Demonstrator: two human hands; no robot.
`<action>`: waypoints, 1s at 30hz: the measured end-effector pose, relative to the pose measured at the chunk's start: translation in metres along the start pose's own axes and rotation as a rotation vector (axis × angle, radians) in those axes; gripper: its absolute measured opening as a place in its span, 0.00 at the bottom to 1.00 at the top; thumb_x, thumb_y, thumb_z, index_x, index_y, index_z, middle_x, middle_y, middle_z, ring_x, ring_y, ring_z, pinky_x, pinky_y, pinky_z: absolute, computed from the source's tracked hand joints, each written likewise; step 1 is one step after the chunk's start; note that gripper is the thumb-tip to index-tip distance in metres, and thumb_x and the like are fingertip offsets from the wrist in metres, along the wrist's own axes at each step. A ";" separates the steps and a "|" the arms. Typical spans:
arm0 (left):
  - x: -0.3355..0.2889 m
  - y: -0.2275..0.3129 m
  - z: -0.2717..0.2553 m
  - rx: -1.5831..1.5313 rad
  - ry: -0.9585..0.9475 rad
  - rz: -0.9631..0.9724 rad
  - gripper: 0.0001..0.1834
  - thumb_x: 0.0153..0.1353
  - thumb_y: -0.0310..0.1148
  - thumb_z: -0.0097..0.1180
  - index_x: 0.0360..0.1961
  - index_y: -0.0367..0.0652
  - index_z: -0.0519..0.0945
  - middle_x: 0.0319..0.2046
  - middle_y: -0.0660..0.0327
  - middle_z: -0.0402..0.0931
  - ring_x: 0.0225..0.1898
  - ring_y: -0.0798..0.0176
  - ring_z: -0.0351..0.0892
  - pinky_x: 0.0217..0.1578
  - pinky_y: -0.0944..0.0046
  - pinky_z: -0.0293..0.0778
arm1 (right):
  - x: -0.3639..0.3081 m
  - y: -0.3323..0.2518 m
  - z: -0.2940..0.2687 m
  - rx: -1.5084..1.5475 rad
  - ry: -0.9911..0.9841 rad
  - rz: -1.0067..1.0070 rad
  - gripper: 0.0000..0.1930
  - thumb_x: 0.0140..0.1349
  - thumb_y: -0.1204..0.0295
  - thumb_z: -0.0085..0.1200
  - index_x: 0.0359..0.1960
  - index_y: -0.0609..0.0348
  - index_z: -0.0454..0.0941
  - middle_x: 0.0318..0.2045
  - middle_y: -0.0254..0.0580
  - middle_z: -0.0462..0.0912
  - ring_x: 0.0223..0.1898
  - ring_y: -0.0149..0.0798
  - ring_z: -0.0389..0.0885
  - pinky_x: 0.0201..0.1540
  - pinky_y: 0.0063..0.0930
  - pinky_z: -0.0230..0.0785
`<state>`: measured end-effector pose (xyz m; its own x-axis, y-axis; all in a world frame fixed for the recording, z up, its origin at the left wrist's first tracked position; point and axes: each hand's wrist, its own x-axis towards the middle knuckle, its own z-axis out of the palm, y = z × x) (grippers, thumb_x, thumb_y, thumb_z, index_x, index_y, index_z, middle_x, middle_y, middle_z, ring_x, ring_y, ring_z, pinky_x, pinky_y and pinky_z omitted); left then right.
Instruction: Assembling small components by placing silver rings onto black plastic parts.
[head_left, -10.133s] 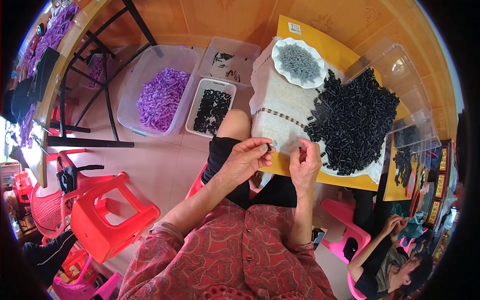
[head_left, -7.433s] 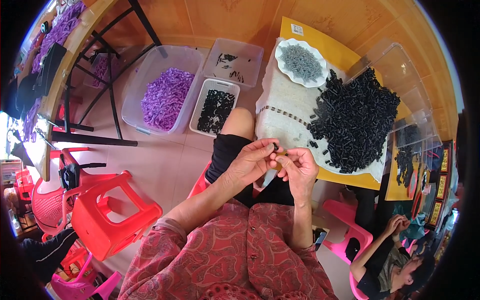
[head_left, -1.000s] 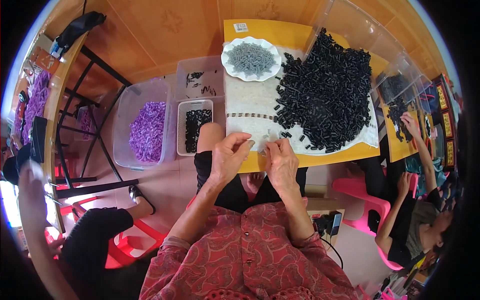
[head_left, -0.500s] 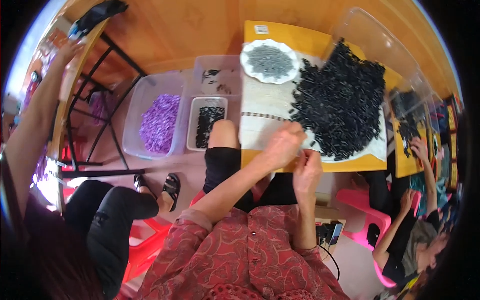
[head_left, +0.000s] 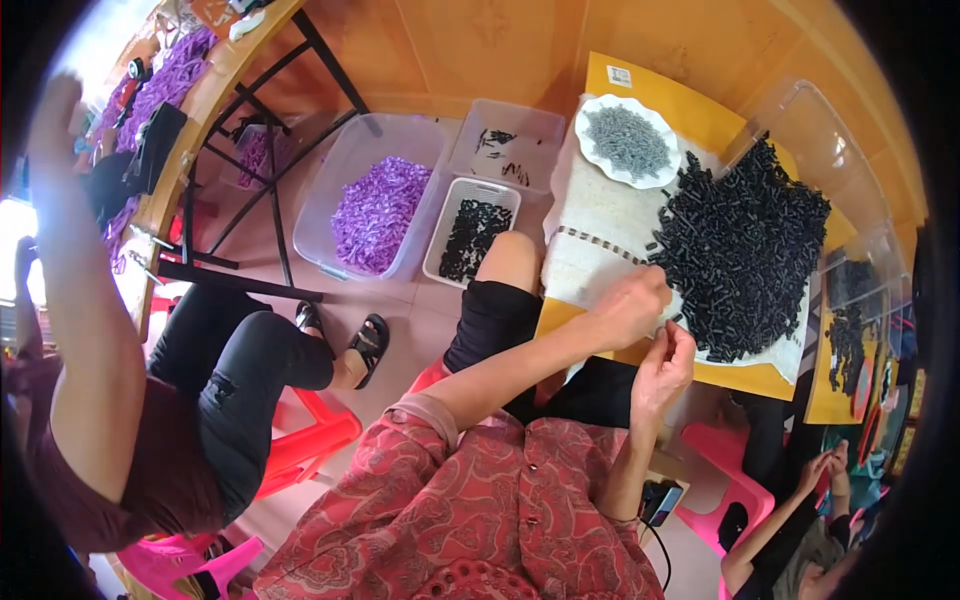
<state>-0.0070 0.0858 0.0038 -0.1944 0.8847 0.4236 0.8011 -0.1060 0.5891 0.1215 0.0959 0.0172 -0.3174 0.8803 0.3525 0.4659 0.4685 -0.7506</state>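
My left hand (head_left: 630, 304) is closed, its fingertips pinched together at the near edge of a heap of short black tube-like pieces (head_left: 742, 255). Just below it my right hand (head_left: 663, 370) also pinches, thumb against forefinger. Something tiny shows at the right fingertips, too small to make out; whatever the left fingers hold is hidden. Both hands are over the near edge of a white cloth (head_left: 592, 203) on a yellow board. A row of small dark pieces (head_left: 598, 243) lies across the cloth, left of the heap. Beyond it stands a white scalloped plate (head_left: 652, 180) of small grey pieces.
Left of my knee are a clear bin (head_left: 310, 225) of purple pieces, a white basket (head_left: 437, 262) of black pieces and a shallow clear tub (head_left: 545, 150). A co-worker sits at a table (head_left: 225, 85) on the left; another sits at right near a pink stool (head_left: 715, 455).
The whole view has turned, so the board sits farther right and tilted. My hands stay close together, pinching. The right co-worker's hands have come together off their board; the left co-worker's arm has shifted.
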 end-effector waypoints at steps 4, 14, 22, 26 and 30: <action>-0.015 -0.009 -0.014 -0.756 0.183 -0.269 0.08 0.54 0.23 0.58 0.36 0.33 0.80 0.32 0.56 0.78 0.35 0.61 0.79 0.36 0.62 0.76 | -0.004 0.007 0.006 0.243 -0.042 0.083 0.05 0.64 0.79 0.51 0.40 0.66 0.76 0.32 0.39 0.78 0.33 0.28 0.76 0.38 0.23 0.70; -0.056 -0.004 -0.058 -1.335 0.244 -0.394 0.11 0.62 0.20 0.55 0.47 0.35 0.78 0.37 0.61 0.79 0.38 0.69 0.80 0.42 0.69 0.77 | -0.004 -0.024 0.008 0.478 -0.159 0.143 0.07 0.65 0.76 0.54 0.42 0.64 0.77 0.31 0.31 0.77 0.30 0.22 0.73 0.34 0.15 0.67; -0.071 -0.004 -0.073 -1.856 0.268 -0.375 0.15 0.65 0.24 0.52 0.54 0.38 0.75 0.42 0.57 0.77 0.40 0.65 0.77 0.43 0.67 0.76 | -0.015 -0.034 0.010 0.582 -0.235 0.164 0.07 0.64 0.76 0.55 0.42 0.64 0.77 0.31 0.31 0.78 0.30 0.21 0.74 0.32 0.14 0.67; -0.080 -0.006 -0.081 -1.941 0.250 -0.437 0.16 0.66 0.25 0.51 0.55 0.39 0.74 0.43 0.56 0.76 0.40 0.65 0.76 0.43 0.67 0.75 | -0.018 -0.043 0.011 0.593 -0.273 0.170 0.07 0.64 0.76 0.55 0.42 0.64 0.77 0.31 0.31 0.78 0.30 0.21 0.74 0.31 0.14 0.67; -0.089 -0.012 -0.084 -1.926 0.267 -0.460 0.16 0.66 0.26 0.51 0.55 0.40 0.74 0.44 0.56 0.76 0.40 0.65 0.76 0.42 0.67 0.74 | -0.019 -0.055 0.010 0.622 -0.341 0.147 0.05 0.64 0.79 0.53 0.41 0.66 0.75 0.35 0.35 0.76 0.31 0.23 0.74 0.33 0.16 0.70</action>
<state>-0.0470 -0.0298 0.0173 -0.3801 0.9248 0.0180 -0.8383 -0.3527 0.4158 0.0937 0.0525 0.0460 -0.5752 0.8112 0.1059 -0.0005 0.1291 -0.9916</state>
